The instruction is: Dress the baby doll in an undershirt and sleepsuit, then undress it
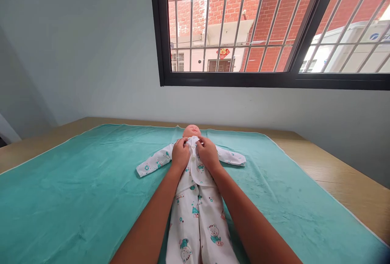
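Observation:
A baby doll (191,130) lies on its back on a teal blanket (76,199), head toward the window. It wears a white sleepsuit (198,219) printed with small cats, sleeves spread to both sides. My left hand (180,154) rests on the doll's chest, fingers pinched on the left edge of the collar. My right hand (208,153) sits beside it, fingers pinched on the right edge of the collar near the top button. Both forearms reach in from the bottom of the view along the doll's legs.
The blanket covers most of a wooden table (341,174), whose bare edge shows at the right and back. A pale wall rises behind. A black-framed barred window (243,28) looks onto a red brick building.

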Demonstrator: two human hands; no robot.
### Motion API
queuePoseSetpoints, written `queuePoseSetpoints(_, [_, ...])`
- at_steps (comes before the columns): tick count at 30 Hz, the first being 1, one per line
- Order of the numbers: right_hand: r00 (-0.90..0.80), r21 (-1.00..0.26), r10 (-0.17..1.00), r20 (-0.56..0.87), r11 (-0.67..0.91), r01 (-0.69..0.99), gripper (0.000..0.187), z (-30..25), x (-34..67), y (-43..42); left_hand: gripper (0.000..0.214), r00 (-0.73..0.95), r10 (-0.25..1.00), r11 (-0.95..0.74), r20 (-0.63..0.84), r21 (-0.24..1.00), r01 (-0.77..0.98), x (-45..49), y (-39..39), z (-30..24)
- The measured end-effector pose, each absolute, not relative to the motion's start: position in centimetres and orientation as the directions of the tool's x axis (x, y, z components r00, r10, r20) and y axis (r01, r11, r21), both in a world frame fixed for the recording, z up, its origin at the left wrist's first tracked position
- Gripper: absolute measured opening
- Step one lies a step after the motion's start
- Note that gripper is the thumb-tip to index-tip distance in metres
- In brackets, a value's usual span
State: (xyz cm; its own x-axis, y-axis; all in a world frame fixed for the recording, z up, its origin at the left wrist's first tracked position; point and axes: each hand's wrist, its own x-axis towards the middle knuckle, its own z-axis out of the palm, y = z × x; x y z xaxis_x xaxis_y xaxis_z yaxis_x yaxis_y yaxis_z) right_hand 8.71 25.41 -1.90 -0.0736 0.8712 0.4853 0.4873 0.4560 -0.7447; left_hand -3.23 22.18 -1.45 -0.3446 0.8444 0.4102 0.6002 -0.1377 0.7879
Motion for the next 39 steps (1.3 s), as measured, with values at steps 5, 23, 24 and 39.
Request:
queuePoseSetpoints(5, [-0.161,-0.677,0.869,0.468,0.470,0.566,0.029,-1.5,8.8,25.7,0.030,-0.329,0.870,-0.079,0.367,0.763,0.642,-3.1,23.9,-1.4])
queuePoseSetpoints(23, [-0.069,-0.483,0.977,0.201,0.160,0.861,0.042,1.2,5.8,26.5,0.012,-0.427,0.864,-0.039,0.265,0.883,0.468,-4.4,25.0,-1.8])
queuePoseSetpoints(24, [-0.078,-0.476,0.975,0.207,0.170,0.863,0.040,1.2,5.9,26.4,0.011,-0.424,0.866,-0.046,0.266,0.886,0.461,-4.4,25.1,-1.9])
queuePoseSetpoints(39, [-0.038,-0.911,0.957,0.288,0.286,0.297,0.025,-0.8,7.8,28.4,0.016,-0.324,0.888,-0.130,0.326,0.854,0.503,-4.6,25.1,-1.3])
